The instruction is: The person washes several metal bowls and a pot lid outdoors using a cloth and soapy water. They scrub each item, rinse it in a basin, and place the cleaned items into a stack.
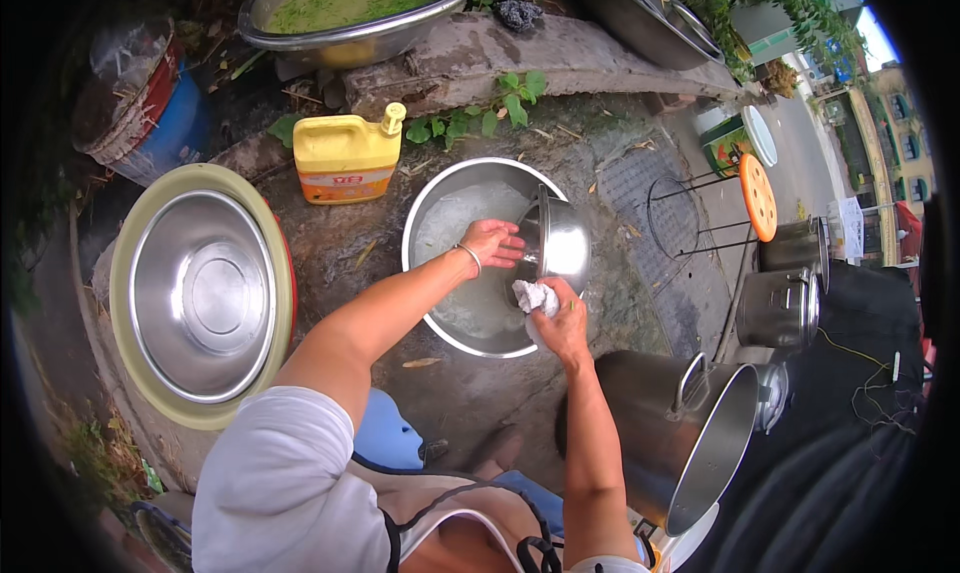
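Before me a round stainless steel basin (pixel 415 232) holds cloudy water. A smaller stainless steel bowl (pixel 564 235) stands tilted on its side in it, against the right part. My right hand (pixel 561 322) grips a crumpled white cloth (pixel 535 297) at the bowl's near rim. My left hand (pixel 493 244), with a bracelet (pixel 469 258) on its wrist, is over the water beside the bowl's inner side. Its fingers are apart and nothing shows in it; whether the fingertips touch the bowl I cannot tell.
A yellow detergent jug (pixel 347 157) stands behind the basin. Nested basins (pixel 124 295) lie left, a tall steel pot (pixel 652 415) right. On the stone ledge (pixel 450 59) are a basin of greens (pixel 360 37) and a dark scrubber (pixel 519 15). An orange stool (pixel 759 198) lies beyond.
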Motion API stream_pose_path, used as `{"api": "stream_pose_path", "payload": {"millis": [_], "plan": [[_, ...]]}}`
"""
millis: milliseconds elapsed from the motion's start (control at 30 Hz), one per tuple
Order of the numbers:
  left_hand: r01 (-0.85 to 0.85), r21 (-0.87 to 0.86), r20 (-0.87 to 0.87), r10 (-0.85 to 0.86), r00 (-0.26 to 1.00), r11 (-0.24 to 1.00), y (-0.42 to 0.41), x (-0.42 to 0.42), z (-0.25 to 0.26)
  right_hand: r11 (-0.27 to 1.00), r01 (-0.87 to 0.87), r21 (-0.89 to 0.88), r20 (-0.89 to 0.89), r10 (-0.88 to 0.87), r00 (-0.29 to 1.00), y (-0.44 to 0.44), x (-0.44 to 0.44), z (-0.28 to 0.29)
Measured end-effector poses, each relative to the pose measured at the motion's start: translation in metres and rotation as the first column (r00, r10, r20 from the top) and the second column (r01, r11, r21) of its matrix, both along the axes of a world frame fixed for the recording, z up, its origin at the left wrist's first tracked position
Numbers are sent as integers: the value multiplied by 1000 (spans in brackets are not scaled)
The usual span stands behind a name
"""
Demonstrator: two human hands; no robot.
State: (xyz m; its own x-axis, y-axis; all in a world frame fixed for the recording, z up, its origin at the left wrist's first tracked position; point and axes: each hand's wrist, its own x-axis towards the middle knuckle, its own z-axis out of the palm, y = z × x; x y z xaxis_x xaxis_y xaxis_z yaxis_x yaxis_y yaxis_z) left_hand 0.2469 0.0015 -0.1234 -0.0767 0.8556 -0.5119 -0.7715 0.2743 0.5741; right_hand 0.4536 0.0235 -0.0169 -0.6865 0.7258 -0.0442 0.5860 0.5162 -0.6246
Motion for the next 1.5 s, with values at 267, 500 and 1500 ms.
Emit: {"api": "stream_pose_path", "payload": {"millis": [267,500,1500], "plan": [[656,20,-740,-430,517,754,-22,37,-4,996,-76,-53,-123,69,990,-6,-4,-2],[59,-36,-986,-26,-164,998,-24,3,-30,950,36,-311,-227,-112,967,-4,18,2],[231,382,-682,441,-583,895,-66,-82,119,603,694,-395,-607,-738,295,-24,33,-60]]}}
